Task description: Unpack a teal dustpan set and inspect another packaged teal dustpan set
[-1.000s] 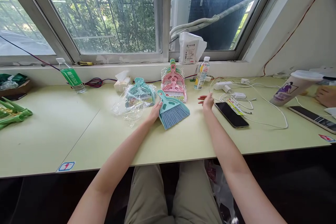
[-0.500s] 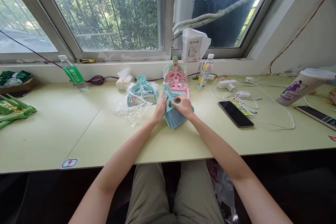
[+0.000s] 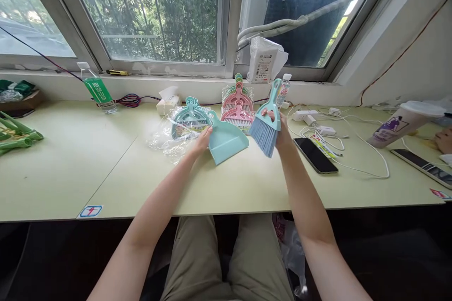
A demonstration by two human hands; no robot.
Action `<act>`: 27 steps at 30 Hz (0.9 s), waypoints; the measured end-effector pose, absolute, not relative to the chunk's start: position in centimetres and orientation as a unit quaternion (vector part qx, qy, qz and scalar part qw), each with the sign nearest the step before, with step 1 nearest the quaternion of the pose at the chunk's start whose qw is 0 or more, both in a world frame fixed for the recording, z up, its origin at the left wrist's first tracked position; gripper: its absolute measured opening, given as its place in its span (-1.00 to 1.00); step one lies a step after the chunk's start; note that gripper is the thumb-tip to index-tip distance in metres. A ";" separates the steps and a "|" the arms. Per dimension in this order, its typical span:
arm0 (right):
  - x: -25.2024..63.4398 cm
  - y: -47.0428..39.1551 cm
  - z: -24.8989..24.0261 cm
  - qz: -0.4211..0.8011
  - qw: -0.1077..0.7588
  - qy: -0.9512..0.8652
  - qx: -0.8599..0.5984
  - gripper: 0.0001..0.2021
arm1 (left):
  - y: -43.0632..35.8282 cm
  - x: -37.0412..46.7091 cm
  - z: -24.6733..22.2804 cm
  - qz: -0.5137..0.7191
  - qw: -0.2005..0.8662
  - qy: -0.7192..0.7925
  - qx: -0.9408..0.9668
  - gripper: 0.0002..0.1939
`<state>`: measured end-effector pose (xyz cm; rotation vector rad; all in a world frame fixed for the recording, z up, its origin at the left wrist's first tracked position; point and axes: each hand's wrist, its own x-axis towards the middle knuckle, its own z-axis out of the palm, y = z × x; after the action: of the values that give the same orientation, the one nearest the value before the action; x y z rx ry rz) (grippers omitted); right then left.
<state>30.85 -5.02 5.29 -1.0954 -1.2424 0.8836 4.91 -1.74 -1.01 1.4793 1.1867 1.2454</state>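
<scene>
A: Starting at the left, what is different from half a second ago?

B: The far-left things have not moved: the green tubes [image 3: 16, 134] at the table [image 3: 106, 169] edge and the water bottle [image 3: 96, 89] by the window sill. The change is in the middle. Half a second ago both hands were on one teal brush-and-pan set lying flat near the wrapped sets. Now the set is split in two.

A: Which hand has which piece?

B: The left hand [image 3: 201, 138] is closed on the near-left edge of the teal dustpan [image 3: 226, 138], which sits low over the table just right of the wrapped teal sets [image 3: 187, 120]. The right hand [image 3: 280, 127] is clamped on the teal brush [image 3: 267, 122], lifted clear, handle up and away, bristles slanting down toward the pan.

A: So brush and pan are apart?

B: Yes, there is a visible gap between them, in front of the pink sets [image 3: 237, 106]. I judge the separating done, each piece free to handle.

A: Anything further right?

B: A black phone [image 3: 315, 155] and white cables [image 3: 353, 141] lie near the right wrist, untouched, and a cup [image 3: 395, 124] leans far right.
</scene>
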 end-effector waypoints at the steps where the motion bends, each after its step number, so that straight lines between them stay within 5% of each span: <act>1: 32.2 -5.0 5.5 0.311 0.573 -0.561 -0.509 -0.68 | -1.5 4.5 -1.0 0.487 0.432 0.470 0.597 -0.73; 5: 35.8 -4.3 4.2 0.076 0.320 -0.587 -0.740 -0.75 | -1.5 4.4 -1.2 0.464 0.412 0.497 0.606 -0.87; 9: 36.4 -3.7 1.8 -0.011 0.100 -0.538 -0.837 -0.69 | -2.0 4.7 -1.1 0.350 0.308 0.521 0.715 -0.76; 15: 36.8 -3.3 1.0 -0.039 0.073 -0.530 -0.844 -0.63 | -2.6 4.1 -0.5 0.292 0.154 0.522 0.787 -0.62; 27: 36.7 -3.1 0.9 -0.031 0.067 -0.542 -0.837 -0.61 | -3.0 3.7 -0.2 0.240 0.128 0.535 0.800 -0.64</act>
<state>36.67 -3.12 0.94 -2.5234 -1.6329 -0.0947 3.71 -3.01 -0.24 2.3272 1.5571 0.6976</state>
